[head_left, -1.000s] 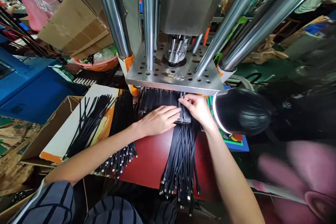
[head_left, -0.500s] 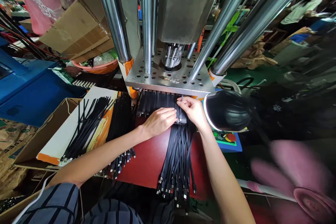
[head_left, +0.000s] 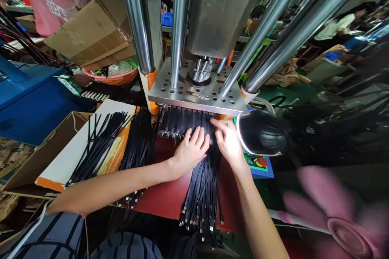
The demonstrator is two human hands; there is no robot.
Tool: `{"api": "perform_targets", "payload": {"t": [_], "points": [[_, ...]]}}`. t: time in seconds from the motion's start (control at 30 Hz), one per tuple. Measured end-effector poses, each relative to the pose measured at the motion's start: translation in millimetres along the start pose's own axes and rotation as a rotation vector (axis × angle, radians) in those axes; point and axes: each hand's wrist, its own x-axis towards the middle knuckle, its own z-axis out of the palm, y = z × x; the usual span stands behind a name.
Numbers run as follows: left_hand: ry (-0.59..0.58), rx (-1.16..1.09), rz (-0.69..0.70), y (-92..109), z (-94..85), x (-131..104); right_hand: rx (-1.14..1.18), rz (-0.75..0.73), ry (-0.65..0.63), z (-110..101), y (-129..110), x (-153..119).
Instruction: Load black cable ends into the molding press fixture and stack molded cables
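A row of flat black cables (head_left: 185,119) with metal plug ends lies side by side in a fixture under the press plate. My left hand (head_left: 193,149) rests at the front edge of this row, fingers spread over the plug ends and holding nothing I can see. At the row's right end is my right hand (head_left: 230,141), index finger stretched out onto the cables and the other fingers bent. Below my hands a loose bunch of black USB cables (head_left: 202,194) hangs over the red work surface (head_left: 165,198).
The steel press plate (head_left: 197,99) sits just above the fixture, between thick steel columns. A lit lamp (head_left: 261,131) stands close right, by a control box with a red button (head_left: 260,162). More cables (head_left: 105,141) lie left on a white board. A pink fan (head_left: 346,230) blurs lower right.
My left hand has gone from closed fingers at the fixture's right end to spread fingers at its front edge. My right hand has unpinched, its index finger now straight. The view has shifted slightly.
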Motion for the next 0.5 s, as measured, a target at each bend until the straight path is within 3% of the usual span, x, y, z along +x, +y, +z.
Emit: {"api": "perform_targets", "payload": {"t": [0.13, 0.37, 0.5], "points": [[-0.041, -0.117, -0.041, -2.8, -6.5, 11.6, -0.24, -0.025, -0.15, -5.5, -8.2, -13.3], [-0.13, -0.319, -0.135, -47.0, -5.6, 68.0, -0.335, 0.046, -0.167, 13.4, -11.3, 41.7], [-0.099, -0.318, -0.125, -63.9, 2.1, 83.3, -0.308, 0.028, -0.152, 16.7, -8.0, 54.6]]}}
